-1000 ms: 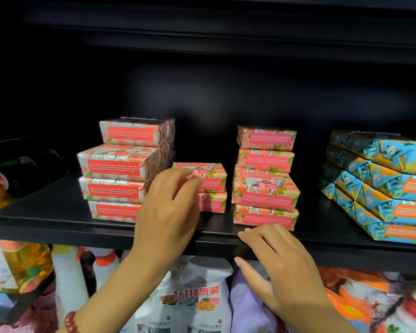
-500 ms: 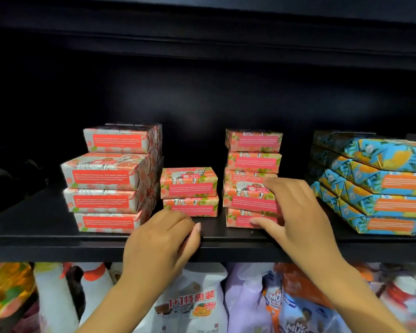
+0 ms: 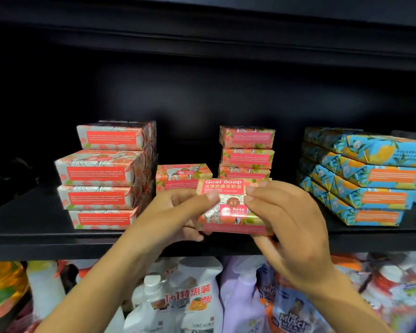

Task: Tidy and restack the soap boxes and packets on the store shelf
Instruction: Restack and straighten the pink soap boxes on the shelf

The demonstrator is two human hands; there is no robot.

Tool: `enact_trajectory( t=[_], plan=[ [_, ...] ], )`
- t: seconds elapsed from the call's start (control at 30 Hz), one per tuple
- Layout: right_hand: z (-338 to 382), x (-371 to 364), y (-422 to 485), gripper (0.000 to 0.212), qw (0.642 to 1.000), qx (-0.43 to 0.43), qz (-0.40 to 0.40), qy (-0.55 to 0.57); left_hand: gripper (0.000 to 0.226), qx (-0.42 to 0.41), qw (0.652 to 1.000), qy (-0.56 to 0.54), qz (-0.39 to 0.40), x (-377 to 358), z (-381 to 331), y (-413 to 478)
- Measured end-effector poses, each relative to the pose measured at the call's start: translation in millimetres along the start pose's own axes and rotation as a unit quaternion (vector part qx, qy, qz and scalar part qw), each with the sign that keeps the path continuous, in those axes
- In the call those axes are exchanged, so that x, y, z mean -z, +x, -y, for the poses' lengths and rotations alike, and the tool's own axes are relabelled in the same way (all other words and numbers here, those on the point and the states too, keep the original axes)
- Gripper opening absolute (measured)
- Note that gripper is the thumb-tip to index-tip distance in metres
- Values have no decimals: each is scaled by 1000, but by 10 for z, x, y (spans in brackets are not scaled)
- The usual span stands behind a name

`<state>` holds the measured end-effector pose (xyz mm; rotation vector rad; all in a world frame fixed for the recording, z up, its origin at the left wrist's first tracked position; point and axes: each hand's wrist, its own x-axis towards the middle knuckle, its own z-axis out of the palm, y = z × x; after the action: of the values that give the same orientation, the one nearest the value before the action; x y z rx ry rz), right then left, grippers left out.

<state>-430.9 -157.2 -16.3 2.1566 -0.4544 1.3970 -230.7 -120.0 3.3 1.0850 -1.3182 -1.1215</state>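
Observation:
Both hands hold one pink rose goat-soap box (image 3: pixel 231 210), tilted so its printed face looks at me, just above the front edge of the black shelf (image 3: pixel 46 239). My left hand (image 3: pixel 175 215) grips its left end and my right hand (image 3: pixel 283 217) its right end. Behind it a stack of the same pink boxes (image 3: pixel 247 152) shows three boxes. A short pile (image 3: pixel 183 175) stands to the left of that stack. A wider stack of larger pink boxes (image 3: pixel 103 176) fills the shelf's left part.
Blue and orange soap packets (image 3: pixel 370 179) are piled at the right of the shelf. Below the shelf stand spray bottles and refill pouches (image 3: pixel 192 301). The upper shelf's underside (image 3: pixel 202 32) hangs overhead. The shelf's far left is dark.
My right hand pulled a pink box out of the middle stack. My left hand came up from the shelf edge and took its other end. The box now faces me.

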Motion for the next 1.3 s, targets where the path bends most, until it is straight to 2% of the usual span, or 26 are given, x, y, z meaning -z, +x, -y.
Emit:
enact_trajectory(
  t=[0.07,0.1,0.17,0.23,0.33,0.4,0.5,0.6,0.67,0.77,0.87,0.93,1.07,1.13,1.17,1.23,1.3],
  plan=[
    [-11,22,46,25,1000,6,9,-6,54,-7,998,-57,28,-17,1,-10],
    [-14,36,73,28,1000,-1,22,-8,52,-19,996,-84,27,-25,14,-18],
    [-28,79,101,47,998,-31,61,15,47,-63,993,-102,1,-62,30,-37],
    [-19,133,127,66,989,-95,77,81,52,-110,989,-87,-41,-87,56,-52],
    [0,185,182,78,939,-249,92,219,53,-178,979,-64,-75,-110,79,-99],
    [-10,191,218,80,908,-301,127,263,49,-218,972,-49,-71,-135,82,-129],
    [-13,195,233,72,914,-272,173,248,46,-255,963,-64,-64,-149,86,-153],
    [3,205,235,55,915,-260,177,251,50,-276,954,-98,-60,-134,70,-157],
    [15,208,244,47,925,-259,151,233,54,-284,952,-102,-47,-127,57,-151],
    [66,187,267,38,962,-202,95,160,67,-278,954,-108,-18,-93,60,-139],
    [83,158,252,28,989,-119,35,79,83,-218,969,-115,-10,-55,55,-125],
    [63,145,241,27,995,-87,14,56,77,-174,978,-118,-6,-32,53,-120],
    [22,113,237,39,994,-76,42,73,59,-189,981,-53,4,-17,63,-147],
    [-12,126,229,54,985,-115,87,95,59,-232,972,-26,-14,-15,72,-177],
    [-34,148,227,73,972,-155,123,124,59,-256,966,-4,-26,-15,74,-193],
    [-54,204,222,109,924,-240,204,218,61,-302,950,60,-55,-14,82,-220],
    [-66,234,199,119,876,-291,238,303,61,-352,922,143,-76,-23,96,-229]
  ],
)
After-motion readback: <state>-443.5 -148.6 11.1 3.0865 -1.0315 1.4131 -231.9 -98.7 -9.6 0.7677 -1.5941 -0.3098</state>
